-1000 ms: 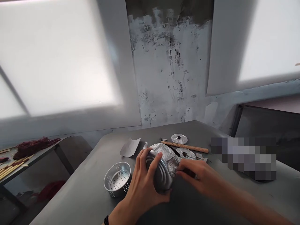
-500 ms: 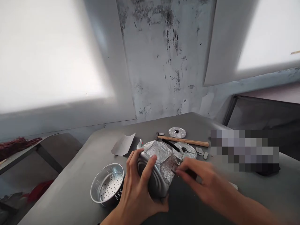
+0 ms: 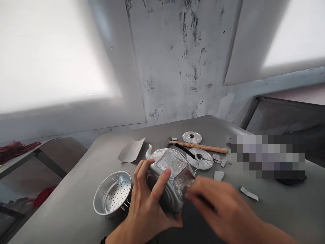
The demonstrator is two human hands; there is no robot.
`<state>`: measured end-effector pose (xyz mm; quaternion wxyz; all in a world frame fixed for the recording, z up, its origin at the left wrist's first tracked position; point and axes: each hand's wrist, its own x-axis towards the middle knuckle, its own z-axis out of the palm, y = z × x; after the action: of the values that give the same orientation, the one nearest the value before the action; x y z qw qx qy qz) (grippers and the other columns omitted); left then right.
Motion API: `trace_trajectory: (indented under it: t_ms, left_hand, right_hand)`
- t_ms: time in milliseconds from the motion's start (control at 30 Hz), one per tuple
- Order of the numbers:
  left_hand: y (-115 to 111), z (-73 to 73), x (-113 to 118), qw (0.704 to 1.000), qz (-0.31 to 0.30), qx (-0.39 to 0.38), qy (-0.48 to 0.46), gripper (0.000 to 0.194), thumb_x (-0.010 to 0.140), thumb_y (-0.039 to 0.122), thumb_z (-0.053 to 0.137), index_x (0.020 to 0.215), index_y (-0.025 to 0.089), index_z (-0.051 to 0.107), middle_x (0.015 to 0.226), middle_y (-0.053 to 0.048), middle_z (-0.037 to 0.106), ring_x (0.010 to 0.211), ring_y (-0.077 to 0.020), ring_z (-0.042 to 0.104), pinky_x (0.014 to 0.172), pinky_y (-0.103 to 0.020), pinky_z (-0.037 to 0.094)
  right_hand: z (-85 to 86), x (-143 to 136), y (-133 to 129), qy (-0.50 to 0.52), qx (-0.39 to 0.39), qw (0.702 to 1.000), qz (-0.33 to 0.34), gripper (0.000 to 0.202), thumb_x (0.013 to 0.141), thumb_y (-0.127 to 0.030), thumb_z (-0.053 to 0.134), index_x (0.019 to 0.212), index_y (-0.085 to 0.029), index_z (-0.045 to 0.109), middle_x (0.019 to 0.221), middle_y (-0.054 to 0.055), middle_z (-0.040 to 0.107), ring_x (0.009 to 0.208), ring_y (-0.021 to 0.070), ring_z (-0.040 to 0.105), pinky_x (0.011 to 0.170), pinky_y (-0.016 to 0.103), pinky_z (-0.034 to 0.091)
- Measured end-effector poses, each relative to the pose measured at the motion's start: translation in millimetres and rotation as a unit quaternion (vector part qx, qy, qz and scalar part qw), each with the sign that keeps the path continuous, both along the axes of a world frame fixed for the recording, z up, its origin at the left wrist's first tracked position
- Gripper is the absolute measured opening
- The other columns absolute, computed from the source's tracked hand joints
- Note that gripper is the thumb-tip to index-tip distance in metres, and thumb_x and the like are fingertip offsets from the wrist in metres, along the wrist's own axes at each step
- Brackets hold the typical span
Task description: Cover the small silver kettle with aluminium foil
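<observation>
A silver metal teapot (image 3: 169, 162) with embossed panels lies tilted on its side, its spout pointing away to the left and its black handle on the far side. My left hand (image 3: 149, 196) is wrapped round its body, thumb on the patterned side and fingers over the ringed face. Against the teapot's near right panel, which looks brownish, the fingertips of my right hand (image 3: 215, 200) are pinched. They hold a small grey piece that looks like sandpaper, mostly hidden and blurred now.
A perforated strainer basket (image 3: 113, 195) stands left of the teapot. Behind lie a curled grey sheet (image 3: 132, 150), a wooden-handled hammer (image 3: 203, 146) and two round metal lids (image 3: 192, 137) with black knobs. Several torn grey scraps (image 3: 218, 175) lie at right, near a pixelated area.
My right hand has moved slightly down and left along the teapot's panel. The left hand keeps its grip. The view has tilted down a little, showing more scraps at right.
</observation>
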<state>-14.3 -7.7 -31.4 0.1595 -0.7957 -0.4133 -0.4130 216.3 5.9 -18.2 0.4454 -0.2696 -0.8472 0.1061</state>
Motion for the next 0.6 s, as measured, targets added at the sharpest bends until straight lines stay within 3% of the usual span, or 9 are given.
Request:
trace_trajectory:
  t_ms: [333, 600]
  left_hand:
    - [4.4, 0.2, -0.5, 1.000, -0.001, 0.007, 0.003, 0.099, 0.064, 0.030, 0.085, 0.151, 0.030, 0.037, 0.155, -0.021, 0.031, 0.138, -0.0487, 0.045, 0.104, -0.067, 0.050]
    - [2.7, 1.2, 1.4, 1.000, -0.006, 0.005, 0.010, 0.099, 0.067, 0.028, 0.083, 0.153, 0.031, 0.035, 0.154, -0.020, 0.030, 0.140, -0.0488, 0.044, 0.104, -0.066, 0.051]
  right_hand:
    - [1.9, -2.7, -4.0, -0.013, 0.006, 1.000, -0.005, 0.016, 0.107, -0.009, 0.048, 0.106, -0.022, 0.057, 0.079, -0.001, 0.064, 0.065, 0.0134, 0.060, 0.062, 0.024, 0.045]
    - [6.0, -2.2, -6.7, -0.012, 0.002, 1.000, -0.012, 0.016, 0.106, -0.010, 0.050, 0.101, -0.023, 0.058, 0.077, -0.001, 0.065, 0.064, 0.0126, 0.060, 0.061, 0.023, 0.046]
